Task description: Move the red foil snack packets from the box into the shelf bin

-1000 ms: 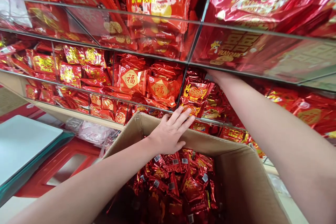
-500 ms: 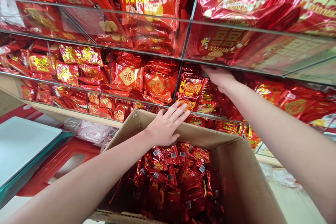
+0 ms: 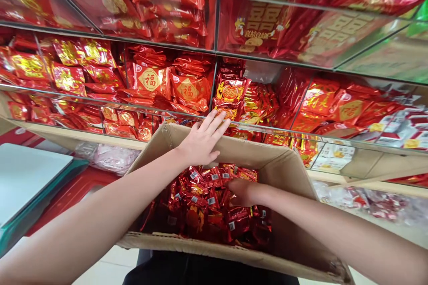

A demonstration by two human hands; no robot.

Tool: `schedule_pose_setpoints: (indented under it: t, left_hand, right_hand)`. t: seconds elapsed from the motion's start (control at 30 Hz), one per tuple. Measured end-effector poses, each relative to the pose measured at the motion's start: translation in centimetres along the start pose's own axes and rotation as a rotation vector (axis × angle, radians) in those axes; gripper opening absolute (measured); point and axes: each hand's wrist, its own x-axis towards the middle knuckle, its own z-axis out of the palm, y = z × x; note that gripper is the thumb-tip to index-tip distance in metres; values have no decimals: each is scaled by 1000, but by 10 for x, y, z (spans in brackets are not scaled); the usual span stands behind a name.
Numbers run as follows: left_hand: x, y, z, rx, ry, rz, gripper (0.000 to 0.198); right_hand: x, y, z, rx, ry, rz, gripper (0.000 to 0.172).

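My left hand [image 3: 202,140] lies over the far rim of an open cardboard box [image 3: 284,164], its fingers spread and reaching toward the shelf edge. Inside the box is a heap of small red foil snack packets [image 3: 214,222], some showing white barcode labels. Down among these packets is my right hand [image 3: 243,192]; its fingertips are hidden and slightly blurred, so I cannot tell whether they grip any. Just beyond the rim, matching red and gold packets [image 3: 230,91] stand stacked in a shelf compartment, with a gap to their right.
Clear panels divide the shelf bins, where red packets with a gold diamond [image 3: 150,78] sit. Larger red bags [image 3: 261,22] fill the shelf above. At left is a pale lid-like board [image 3: 33,178]; plastic-wrapped bundles [image 3: 115,158] lie under the shelf.
My right hand has come out of the shelf compartment and down into the box among the packets. My left hand stays at the box's far rim. The view has shifted a little.
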Motion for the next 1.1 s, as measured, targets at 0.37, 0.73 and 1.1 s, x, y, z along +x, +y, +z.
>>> schedule_pose_setpoints:
  t: [0.37, 0.73, 1.1]
  left_hand:
    - [-7, -5, -4, -473, 400, 37, 44]
    - [-12, 36, -11, -1367, 63, -180, 46]
    - [-7, 33, -17, -1793, -211, -167, 49]
  right_hand:
    - [-15, 24, -32, 639, 577, -161, 19]
    - [-30, 8, -47, 1214, 761, -298, 28]
    - [-26, 15, -47, 1314, 869, -220, 29]
